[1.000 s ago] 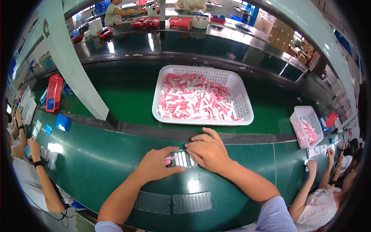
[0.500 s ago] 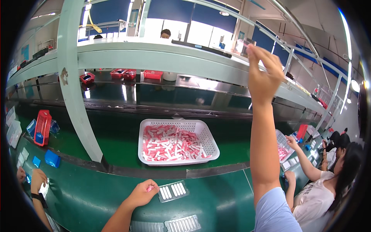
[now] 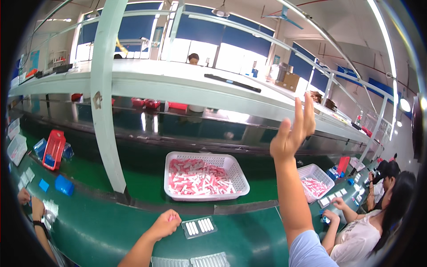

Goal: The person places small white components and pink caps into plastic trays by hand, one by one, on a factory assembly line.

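Resting left hand (image 3: 165, 224) fisted just beside small tray (image 3: 199, 227), right hand (image 3: 292, 129) raised, fingers spread

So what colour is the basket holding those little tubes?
White basket, with pink and white tubes; head view.

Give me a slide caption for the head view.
Left hand rests beside a clear tray on the green bench; right hand raised open.

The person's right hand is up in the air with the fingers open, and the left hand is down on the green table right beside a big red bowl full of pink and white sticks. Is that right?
Not quite. In the head view the pink and white sticks fill a white mesh basket, not a red bowl. The rest holds: the right hand is raised with open fingers, and the left hand rests on the green table near it.
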The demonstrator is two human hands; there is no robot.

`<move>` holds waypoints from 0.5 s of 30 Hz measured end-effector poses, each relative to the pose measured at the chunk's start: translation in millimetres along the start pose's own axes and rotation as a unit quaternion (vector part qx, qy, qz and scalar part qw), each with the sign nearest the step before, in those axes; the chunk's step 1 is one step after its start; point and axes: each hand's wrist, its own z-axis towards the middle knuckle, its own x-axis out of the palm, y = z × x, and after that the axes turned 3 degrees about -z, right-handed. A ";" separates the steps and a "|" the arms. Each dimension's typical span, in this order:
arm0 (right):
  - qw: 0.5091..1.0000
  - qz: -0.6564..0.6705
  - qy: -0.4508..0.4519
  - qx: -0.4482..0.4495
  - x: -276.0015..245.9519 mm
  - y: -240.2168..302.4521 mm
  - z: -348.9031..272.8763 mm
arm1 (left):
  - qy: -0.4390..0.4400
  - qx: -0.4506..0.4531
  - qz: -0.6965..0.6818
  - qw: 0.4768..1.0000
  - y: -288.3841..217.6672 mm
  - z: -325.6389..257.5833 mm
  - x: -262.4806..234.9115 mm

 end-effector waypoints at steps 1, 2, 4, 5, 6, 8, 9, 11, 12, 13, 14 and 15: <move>0.998 0.047 -0.009 -0.027 -17.7 11.8 -9.0 | 0.008 -0.021 -0.054 0.998 -7.3 0.8 0.2; 0.994 0.097 -0.017 -0.051 -30.9 26.6 -23.1 | 0.020 -0.026 -0.090 0.995 -19.0 -0.4 3.8; 0.970 0.220 0.065 -0.083 -56.1 64.7 -58.6 | 0.059 0.003 -0.144 0.988 -39.9 -14.5 4.7; 0.949 0.273 0.131 -0.091 -68.8 86.0 -72.8 | 0.071 0.013 -0.142 0.987 -52.8 -24.6 9.1; 0.913 0.336 0.224 -0.063 -79.0 106.1 -84.4 | 0.065 0.030 -0.121 0.990 -64.5 -34.5 13.2; 0.821 0.412 0.374 0.128 -99.4 131.0 -117.2 | 0.097 0.068 -0.067 0.991 -82.6 -43.4 23.8; 0.763 0.441 0.418 0.223 -103.9 138.5 -131.0 | 0.111 0.086 -0.038 0.989 -89.2 -47.6 29.8; 0.559 0.522 0.417 0.491 -112.1 158.9 -144.5 | 0.125 0.081 -0.021 0.989 -94.5 -54.0 33.7; 0.554 0.524 0.422 0.491 -112.4 158.9 -148.2 | 0.149 0.082 0.003 0.986 -94.0 -55.0 35.8; 0.564 0.535 0.441 0.448 -112.3 159.7 -151.4 | 0.144 0.078 0.003 0.986 -92.0 -57.6 36.4; 0.575 0.545 0.458 0.404 -111.7 160.2 -152.8 | 0.158 0.085 0.017 0.984 -90.2 -59.7 37.3; 0.573 0.547 0.456 0.405 -110.2 161.1 -148.4 | 0.172 0.091 0.031 0.980 -90.8 -60.8 37.8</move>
